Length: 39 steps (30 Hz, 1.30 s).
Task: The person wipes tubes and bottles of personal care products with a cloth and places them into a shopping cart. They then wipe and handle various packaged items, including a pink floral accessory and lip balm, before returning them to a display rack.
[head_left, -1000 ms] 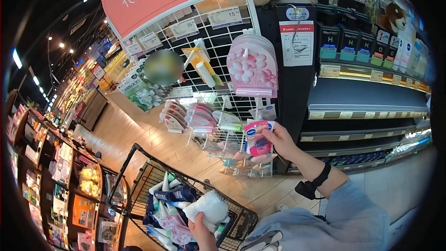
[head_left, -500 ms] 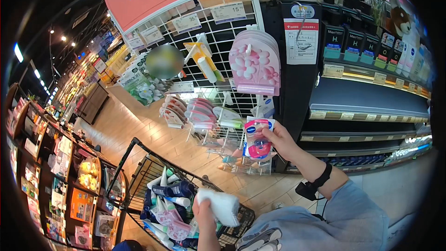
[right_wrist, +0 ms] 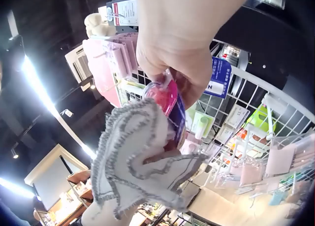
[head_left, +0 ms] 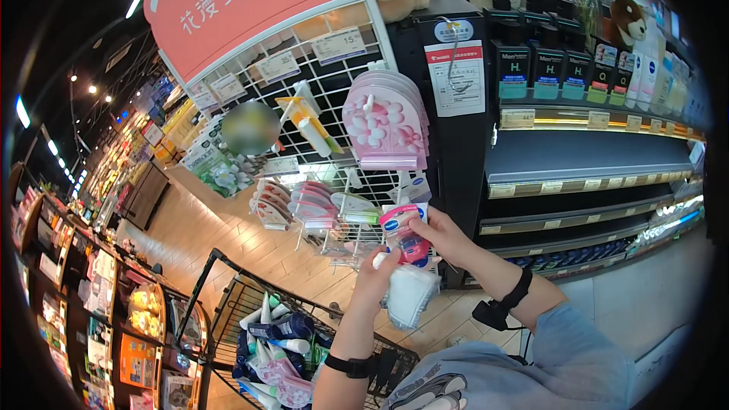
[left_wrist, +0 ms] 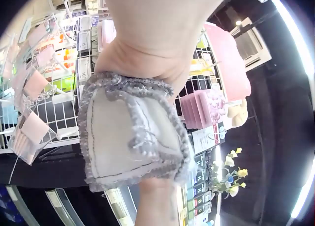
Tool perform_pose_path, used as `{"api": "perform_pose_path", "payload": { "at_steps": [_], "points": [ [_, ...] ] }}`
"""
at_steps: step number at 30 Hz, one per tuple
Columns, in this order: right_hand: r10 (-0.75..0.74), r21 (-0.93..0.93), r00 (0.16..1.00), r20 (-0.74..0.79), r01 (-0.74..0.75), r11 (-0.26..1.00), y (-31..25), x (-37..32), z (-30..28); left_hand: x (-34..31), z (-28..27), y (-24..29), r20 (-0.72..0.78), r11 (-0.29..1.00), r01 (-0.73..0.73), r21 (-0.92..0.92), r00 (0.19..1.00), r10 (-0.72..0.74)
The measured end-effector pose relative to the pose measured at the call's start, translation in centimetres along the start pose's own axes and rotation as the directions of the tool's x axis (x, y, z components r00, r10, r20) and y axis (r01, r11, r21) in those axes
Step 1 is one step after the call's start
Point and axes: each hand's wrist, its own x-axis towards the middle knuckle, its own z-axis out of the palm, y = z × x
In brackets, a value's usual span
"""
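Observation:
My right hand (head_left: 443, 233) pinches the top of a small pink-and-blue blister pack (head_left: 396, 219) in front of the wire rack. In the right wrist view the clear plastic of the pack bulges over pink contents. My left hand (head_left: 372, 282) grips a white cloth (head_left: 411, 298) with grey stitched edges and has its fingertips right at the lower part of the pack. The cloth (left_wrist: 115, 142) hangs folded below that hand and hides its fingers in the left wrist view. From the right wrist, the cloth (right_wrist: 133, 154) overlaps the lower pack.
A wire rack (head_left: 342, 80) stands ahead, hung with pink flower-patterned packs (head_left: 383, 125) and several smaller items. Below left is a black shopping cart (head_left: 228, 300) filled with tubes and bottles. Dark shelves (head_left: 585, 156) with boxed toiletries run along the right.
My left hand has lifted the cloth from over the cart, up and right to the blister pack. The right hand still holds the pack in front of the rack. The head view has shifted slightly.

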Motion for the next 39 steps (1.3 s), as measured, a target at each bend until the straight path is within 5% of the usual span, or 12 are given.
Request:
{"api": "perform_pose_path", "payload": {
  "at_steps": [5,7,15,19,23,25,27,29,31,34,37,39],
  "points": [
    [0.282,0.392,0.960,0.005,-0.261,0.882,0.4,2.2,-1.3,-0.3,-0.4,0.0,0.017,0.997,0.043,-0.070,0.999,-0.042],
    [0.322,0.597,0.934,0.157,-0.350,0.722,0.1,3.1,-1.4,-0.8,-0.3,0.5,0.032,0.991,0.069,-0.117,0.997,-0.066],
    [0.287,0.472,0.931,0.224,-0.361,0.804,0.5,4.4,-1.1,-2.9,-1.2,1.6,0.126,0.951,0.145,-0.272,0.985,-0.114],
    [0.355,0.435,0.926,0.128,-0.374,0.819,0.1,3.5,0.1,-4.0,-1.6,1.4,0.047,0.965,0.062,-0.255,0.998,-0.052],
    [0.425,0.438,0.869,0.253,-0.494,0.751,0.2,0.9,2.5,-5.5,-3.2,0.4,-0.105,0.960,-0.010,-0.281,0.994,-0.020],
    [0.493,0.140,0.841,0.225,-0.528,0.837,0.0,-0.7,4.9,-6.2,-4.1,-0.4,-0.162,0.950,-0.063,-0.307,0.987,0.013],
    [0.478,0.022,0.845,0.241,-0.497,0.867,1.6,-2.2,7.4,-6.9,-4.9,-1.4,-0.220,0.939,-0.110,-0.327,0.975,0.038],
    [0.069,-0.093,0.931,0.359,-0.038,0.995,4.9,-2.8,8.2,-7.7,-5.5,-2.1,-0.264,0.964,-0.149,-0.218,0.961,0.089],
    [0.165,-0.064,0.901,0.402,-0.152,0.986,6.1,-2.5,9.0,-8.7,-6.1,-2.5,-0.343,0.958,-0.180,-0.223,0.934,0.096],
    [0.114,-0.067,0.877,0.468,-0.093,0.993,6.8,-2.3,10.7,-10.8,-8.1,-3.1,-0.399,0.989,-0.149,0.010,0.906,0.140],
    [0.282,-0.018,0.852,0.442,-0.306,0.952,6.5,-2.3,12.6,-12.6,-11.0,-5.0,-0.532,0.974,-0.225,0.037,0.820,0.210],
    [0.332,-0.080,0.832,0.443,-0.333,0.940,6.8,-2.1,13.7,-14.6,-13.7,-5.8,-0.621,0.987,-0.095,-0.128,0.784,-0.005]
  ]
}}
